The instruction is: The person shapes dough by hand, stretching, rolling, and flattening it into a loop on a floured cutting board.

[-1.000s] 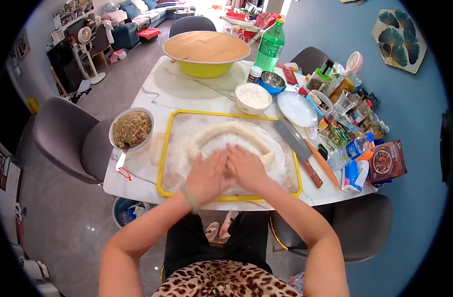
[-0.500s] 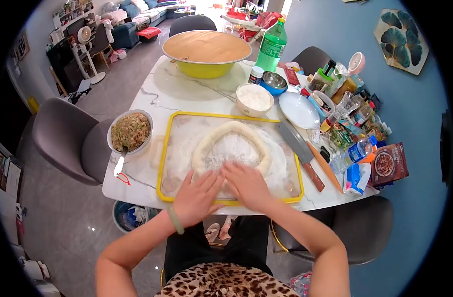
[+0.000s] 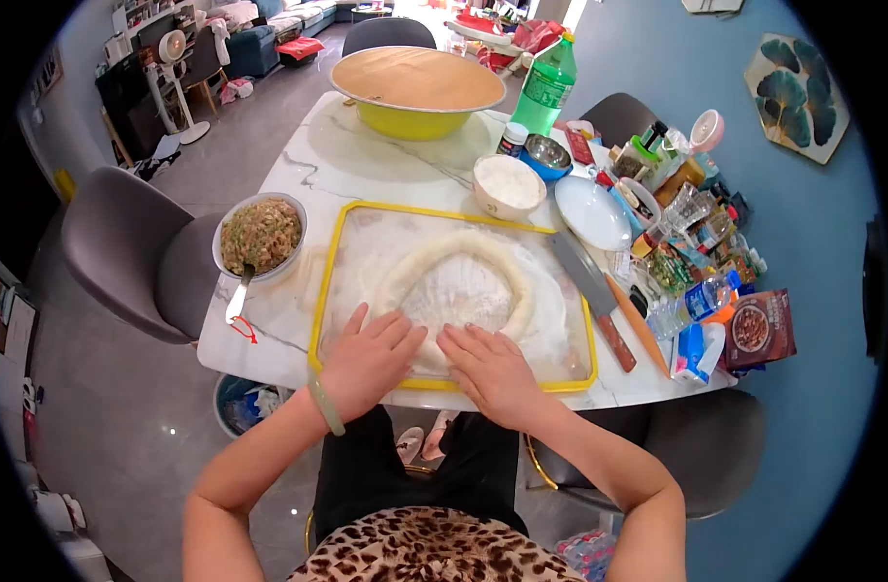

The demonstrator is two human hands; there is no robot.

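A thick ring of pale dough lies on a floured mat with a yellow rim. My left hand rests flat, fingers outstretched, over the near left part of the ring. Beside it, my right hand lies with straight fingers on the near right part. Both palms face down, and they hide some of the dough's near side. Loose flour shows inside the ring. Neither hand grips anything.
A bowl of minced filling with a spoon stands left. A flour bowl and large yellow basin are behind the mat. Right of it lie a cleaver, a wooden rolling pin and a white plate, near crowded bottles.
My hands have moved apart; they were close together at the ring's near middle. The left hand has shifted left along the dough. The camera view has tilted slightly.
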